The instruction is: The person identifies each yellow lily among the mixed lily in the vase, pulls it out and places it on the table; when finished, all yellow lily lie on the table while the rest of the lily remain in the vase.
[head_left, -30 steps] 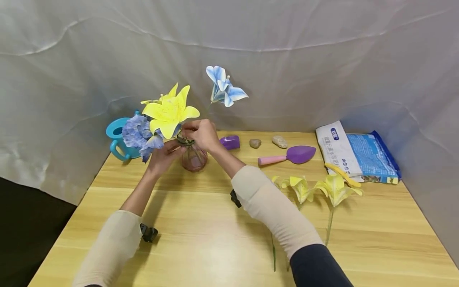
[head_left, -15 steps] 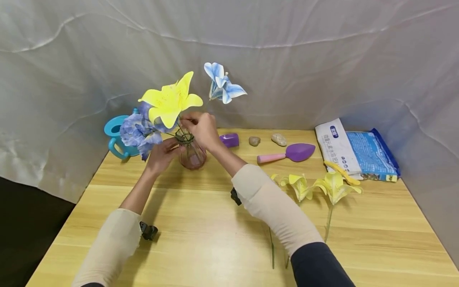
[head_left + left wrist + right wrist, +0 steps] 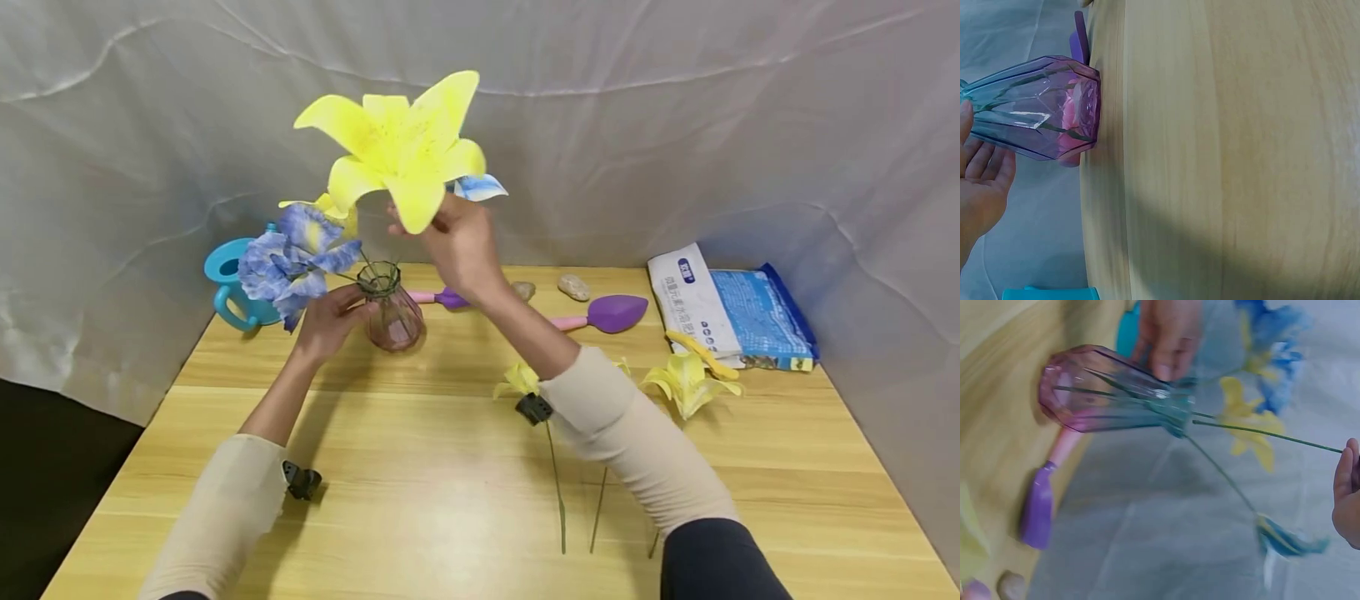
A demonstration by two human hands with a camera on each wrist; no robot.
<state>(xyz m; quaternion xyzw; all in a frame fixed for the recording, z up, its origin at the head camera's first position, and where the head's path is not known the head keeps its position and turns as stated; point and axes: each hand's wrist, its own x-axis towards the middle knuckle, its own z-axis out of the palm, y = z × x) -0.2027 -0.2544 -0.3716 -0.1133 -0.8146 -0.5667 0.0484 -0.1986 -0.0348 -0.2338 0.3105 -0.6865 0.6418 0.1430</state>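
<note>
A faceted clear vase [image 3: 393, 323], pinkish at the base, stands on the table; my left hand [image 3: 328, 321] holds it at the neck, thumb and fingers on opposite sides in the right wrist view. Raised above and right of the vase, my right hand [image 3: 467, 250] pinches a yellow lily [image 3: 405, 150] by its green stem [image 3: 1285, 437]. The stem's lower tip is near the vase mouth in the right wrist view. Still in the vase are a ruffled blue flower [image 3: 277, 271], another yellow lily [image 3: 1250, 425] and a blue-white lily [image 3: 483, 187], partly hidden in the head view.
At left is a blue watering can [image 3: 234, 283]. Behind the vase lies a pink-handled purple tool [image 3: 450, 298]; rightward are stones [image 3: 573, 287], a purple trowel [image 3: 617, 314], a white packet [image 3: 690, 300] and a blue one [image 3: 761, 312]. Yellow lilies [image 3: 688, 385] lie at front right.
My right hand has moved up and right from the vase mouth, lifting the yellow lily, which looks larger. My left hand stays at the vase neck. The view has shifted slightly.
</note>
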